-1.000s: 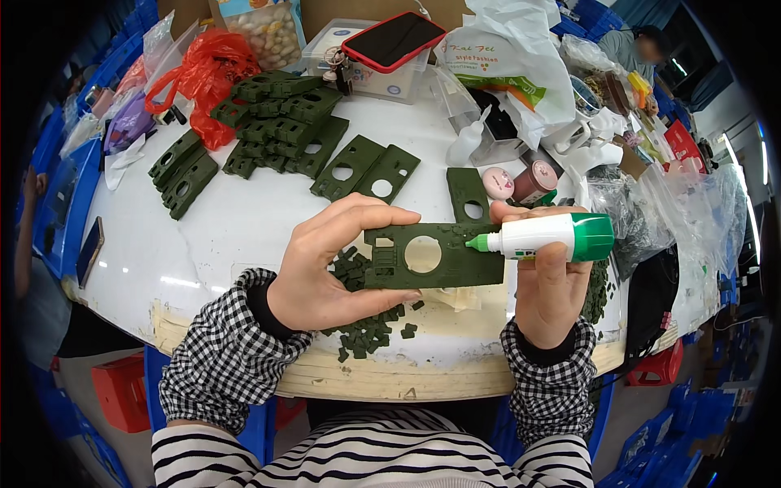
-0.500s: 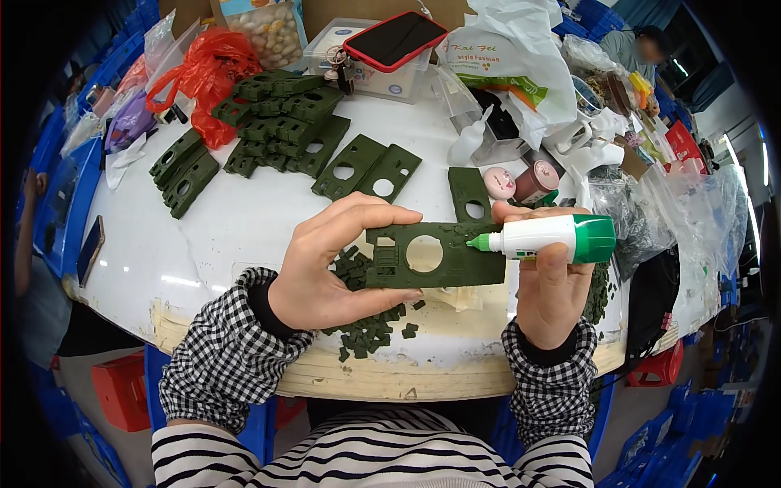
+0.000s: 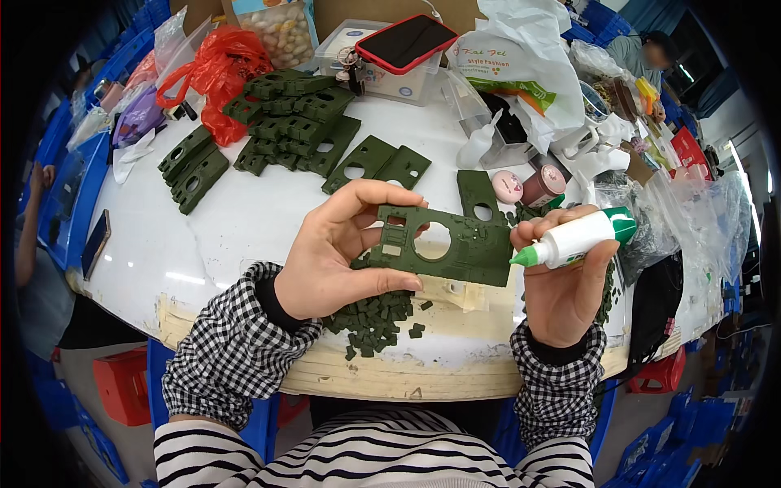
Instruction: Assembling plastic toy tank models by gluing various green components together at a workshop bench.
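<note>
Just above the near edge of the white desk (image 3: 244, 236), the left hand (image 3: 333, 260) is clamped on a flat dark green plastic plate (image 3: 455, 244) with a round hole and small square cut-outs, thumb along its lower left edge and fingers curled over the top, so the plate is lifted clear of the desk with its broad face turned up toward the eyes. That pinch at one end leaves the plate's right end free, and there the right hand (image 3: 565, 285) is wrapped tight around a small white glue bottle (image 3: 579, 237) with a green cap end, held nearly level so that its green nozzle (image 3: 523, 258) points at the plate's right edge; whether the tip actually touches the plate I cannot tell. Directly beneath the plate lies a loose heap of tiny green blocks (image 3: 374, 317), close to both hands, probably kept there for easy picking. Farther out, two similar green plates (image 3: 378, 163) lie flat side by side in the middle of the desk, with a jumbled pile of green parts (image 3: 293, 122) behind them and a short row of narrower green pieces (image 3: 191, 167) off to the left. At the far rim sit a red plastic bag (image 3: 215, 77) and a phone in a red case (image 3: 407, 41) resting on a clear box, well apart from the work.
</note>
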A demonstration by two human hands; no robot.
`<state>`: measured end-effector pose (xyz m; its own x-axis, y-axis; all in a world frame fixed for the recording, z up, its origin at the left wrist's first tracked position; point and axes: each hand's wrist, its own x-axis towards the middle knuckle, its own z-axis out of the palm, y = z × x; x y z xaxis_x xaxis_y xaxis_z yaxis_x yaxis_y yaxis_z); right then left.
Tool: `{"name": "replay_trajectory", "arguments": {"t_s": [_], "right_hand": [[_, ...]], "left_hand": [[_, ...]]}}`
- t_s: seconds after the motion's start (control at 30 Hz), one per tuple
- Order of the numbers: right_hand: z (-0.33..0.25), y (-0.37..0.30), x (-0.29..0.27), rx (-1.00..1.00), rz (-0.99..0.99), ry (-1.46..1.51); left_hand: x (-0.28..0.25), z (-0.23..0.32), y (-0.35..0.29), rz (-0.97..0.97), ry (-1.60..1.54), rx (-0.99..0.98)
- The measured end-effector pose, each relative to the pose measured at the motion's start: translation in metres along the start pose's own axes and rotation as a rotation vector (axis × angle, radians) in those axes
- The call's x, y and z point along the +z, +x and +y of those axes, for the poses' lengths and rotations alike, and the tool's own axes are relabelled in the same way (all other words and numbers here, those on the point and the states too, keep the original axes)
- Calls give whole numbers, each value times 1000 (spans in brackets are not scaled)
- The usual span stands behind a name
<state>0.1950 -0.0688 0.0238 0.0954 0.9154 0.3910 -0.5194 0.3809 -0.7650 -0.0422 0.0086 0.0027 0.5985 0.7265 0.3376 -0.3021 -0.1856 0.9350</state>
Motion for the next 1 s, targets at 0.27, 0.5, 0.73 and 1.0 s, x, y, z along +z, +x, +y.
{"name": "replay_trajectory", "arguments": {"t_s": [0.27,0.5,0.73,1.0], "right_hand": [[1,-4,-7,87,-57,-2],[8,-8,14,31,-66,-258],[18,-12,21,-35,-112,-309],[18,-13,16,-17,-149,-364]], "left_hand": [[3,10,-1,-43,-499,-276],[13,6,-6,-307,-490,-401],[14,2,-11,-359,-469,-427],[13,0,-10,-356,-485,-426]]}}
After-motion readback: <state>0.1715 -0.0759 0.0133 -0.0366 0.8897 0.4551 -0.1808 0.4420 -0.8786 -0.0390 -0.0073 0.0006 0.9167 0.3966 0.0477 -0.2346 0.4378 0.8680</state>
